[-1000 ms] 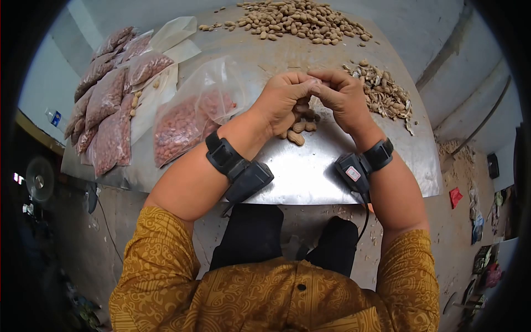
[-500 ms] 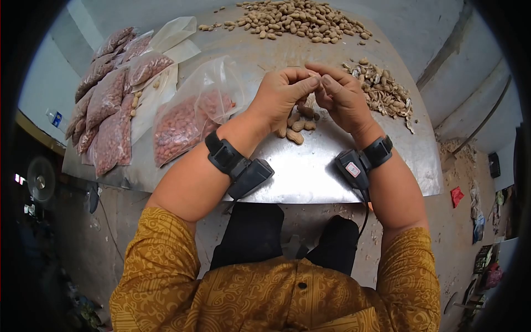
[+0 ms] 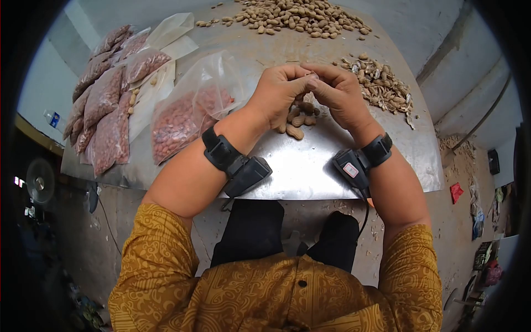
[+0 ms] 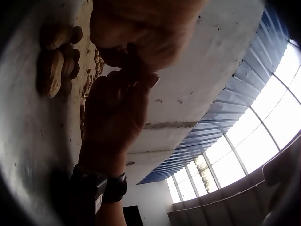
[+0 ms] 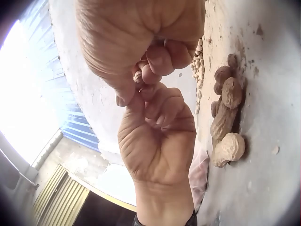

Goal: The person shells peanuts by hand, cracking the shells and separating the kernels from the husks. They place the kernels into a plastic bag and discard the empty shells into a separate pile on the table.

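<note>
Both hands meet over the metal table, fingertips together. A peanut (image 5: 138,79), mostly covered by fingers, shows as a small brown bit between them in the right wrist view. My left hand (image 3: 276,97) pinches it from one side with thumb and curled fingers. From the other side my right hand (image 3: 347,98) grips it, thumb and index finger closed at the tips. Just below the hands, several unshelled peanuts (image 3: 297,120) lie in a small cluster on the tabletop. The left wrist view is dark where the fingers join.
A large heap of peanuts (image 3: 298,16) lies at the far edge. Broken shells (image 3: 384,88) are piled at the right. An open plastic bag (image 3: 185,124) of reddish kernels stands left of the left forearm, beside stacked filled bags (image 3: 105,97). The table (image 3: 310,177) ends before the knees.
The right thumb and fingers have drawn in against the left fingertips, narrowing the gap seen half a second ago. The peanut cluster and bags keep their places.
</note>
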The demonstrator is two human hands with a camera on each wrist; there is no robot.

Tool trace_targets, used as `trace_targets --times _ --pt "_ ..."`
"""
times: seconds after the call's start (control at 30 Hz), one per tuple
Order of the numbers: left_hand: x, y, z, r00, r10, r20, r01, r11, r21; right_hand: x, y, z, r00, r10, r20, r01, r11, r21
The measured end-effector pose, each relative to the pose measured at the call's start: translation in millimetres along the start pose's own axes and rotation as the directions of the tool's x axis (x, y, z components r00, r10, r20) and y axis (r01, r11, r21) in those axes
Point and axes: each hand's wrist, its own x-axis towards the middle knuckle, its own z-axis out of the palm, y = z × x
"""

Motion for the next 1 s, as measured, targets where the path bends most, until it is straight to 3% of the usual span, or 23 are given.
trace_targets --times 0.17,0.27,0.37,0.57,0.67,0.77,0.87,0.93,0.97,1.0 --pt "2.3 -2.3 -0.6 0.999 -0.025 0.043 0.029 0.995 -0.094 -1.5 -4.8 0.1 1.000 -0.002 0.006 0.002 1.000 0.007" --pt "8.2 -8.9 -7.3 0.993 -0.020 0.117 0.039 0.985 -0.166 -0.3 -6.2 -6.3 0.999 0.002 0.039 0.002 0.996 -0.085" --pt "9.8 -11.3 -3.7 0.995 -0.003 0.102 0.030 0.966 -0.256 0.2 -0.9 -2.4 0.995 -0.100 0.005 0.100 0.992 0.075" --pt "11.9 -15.5 -3.3 0.995 0.075 0.061 -0.052 0.948 -0.313 3.5 14.0 -6.3 0.997 -0.071 0.002 0.066 0.939 0.337" --pt "11.6 -16.0 -3.9 0.996 0.087 0.022 -0.076 0.943 -0.323 3.0 10.2 0.3 0.995 -0.004 -0.096 0.046 0.895 0.444" --pt "10.1 -15.1 -2.7 0.994 0.107 -0.006 -0.103 0.941 -0.324 2.7 13.1 -5.8 0.996 0.002 -0.093 0.039 0.898 0.439" --pt "11.9 -16.7 -4.1 0.989 0.144 -0.043 -0.150 0.939 -0.309 5.8 16.6 -11.0 0.987 -0.026 -0.158 0.075 0.946 0.317" --pt "13.8 -17.8 -7.5 0.989 0.146 -0.026 -0.147 0.941 -0.305 7.7 13.4 -22.6 0.972 -0.030 -0.233 0.016 0.998 -0.062" --pt "14.3 -17.8 -9.1 0.989 0.146 -0.017 -0.145 0.942 -0.303 9.2 11.6 -28.7 0.963 -0.043 -0.268 -0.026 0.968 -0.249" --pt "14.4 -17.5 -9.6 0.989 0.150 -0.015 -0.147 0.942 -0.302 11.9 8.8 -31.7 0.935 -0.152 -0.319 -0.026 0.870 -0.492"
